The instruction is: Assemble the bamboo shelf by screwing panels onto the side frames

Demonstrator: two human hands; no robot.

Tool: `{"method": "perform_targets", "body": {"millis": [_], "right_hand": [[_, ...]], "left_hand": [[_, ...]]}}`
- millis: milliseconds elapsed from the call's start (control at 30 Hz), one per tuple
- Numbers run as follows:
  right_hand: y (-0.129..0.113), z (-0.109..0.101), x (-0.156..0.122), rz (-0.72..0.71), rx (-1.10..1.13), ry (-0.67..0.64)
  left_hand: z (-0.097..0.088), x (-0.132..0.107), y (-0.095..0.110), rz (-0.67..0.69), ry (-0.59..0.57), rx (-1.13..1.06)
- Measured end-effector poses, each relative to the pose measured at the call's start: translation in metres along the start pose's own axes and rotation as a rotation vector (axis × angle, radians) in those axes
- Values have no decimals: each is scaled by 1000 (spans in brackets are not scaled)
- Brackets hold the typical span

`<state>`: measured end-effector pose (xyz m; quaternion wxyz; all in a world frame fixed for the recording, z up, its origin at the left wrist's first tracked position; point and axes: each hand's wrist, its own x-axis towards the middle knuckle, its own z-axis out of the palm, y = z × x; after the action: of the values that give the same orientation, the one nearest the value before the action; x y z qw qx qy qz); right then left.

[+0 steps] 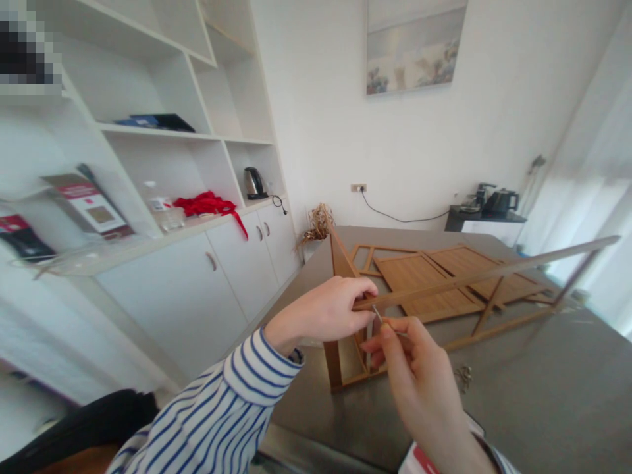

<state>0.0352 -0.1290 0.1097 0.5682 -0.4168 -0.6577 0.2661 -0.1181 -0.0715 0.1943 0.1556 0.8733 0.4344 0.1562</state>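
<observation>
A brown wooden frame (pixel 454 284) stands on the grey table, its long top rail running away to the right. My left hand (pixel 328 309) is closed around the near left corner of that rail, thumb below and fingers over the top. Pinched between the thumb and fingers of my right hand (pixel 419 375) is a thin metal screw (pixel 377 313). Its tip meets the rail's edge beside my left thumb; how deep it sits cannot be seen. A small heap of metal fasteners (pixel 463 378) lies on the table to the right of my right hand.
Slatted wooden panels (pixel 419 280) lie on the grey table (pixel 557 395) behind the frame. A red and white box (pixel 417 459) shows at the near edge. White shelves and cabinets (pixel 192 276) line the left. Kettles (pixel 501 201) stand on a far-right cabinet.
</observation>
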Motion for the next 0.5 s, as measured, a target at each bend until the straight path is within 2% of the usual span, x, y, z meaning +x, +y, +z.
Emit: {"method": "perform_targets", "body": {"millis": [100,200,333,500], "right_hand": [[-2,13,-3,145,320,22],[-1,17,-5,117,370,74],[5,4,-3,-67,44,-9],[2,-25,10,-492,-424,-99]], "left_hand": [[-1,-1,1,5,-6,-19],[0,-1,1,-1,-3,-27],[1,-1,1,-17,-6,-40],[1,0,-1,-11,-11,-54]]}}
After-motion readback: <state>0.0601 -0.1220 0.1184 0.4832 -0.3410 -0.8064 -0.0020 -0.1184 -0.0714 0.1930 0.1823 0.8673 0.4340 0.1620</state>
